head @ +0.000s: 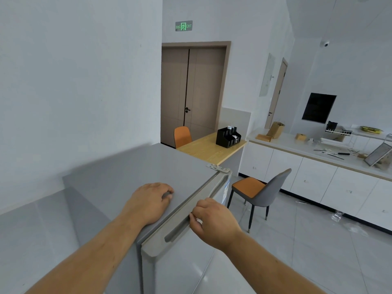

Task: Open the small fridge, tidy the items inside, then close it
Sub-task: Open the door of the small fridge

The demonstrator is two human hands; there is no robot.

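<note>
Nearest, right hand (212,219) curled at the recessed handle (177,230) along the top edge of the fridge door (182,266), fingertips tucked out of sight — grip unclear. Left hand (151,201) pressed flat on the small fridge (118,172) top, fingers bent. Door barely ajar; contents hidden. Beyond, grey-and-orange chair (261,190), wooden table (209,148) — black organiser (228,137) contents unreadable.

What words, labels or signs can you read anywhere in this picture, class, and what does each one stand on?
"EXIT": on the green exit sign above the double door, beside a running-figure symbol.
Small characters at the left end of that sign: too small to read.
Blue and white sticker on the fridge door, near the hinge: seen edge-on, unreadable.
Items on the counter: no legible text.
</note>
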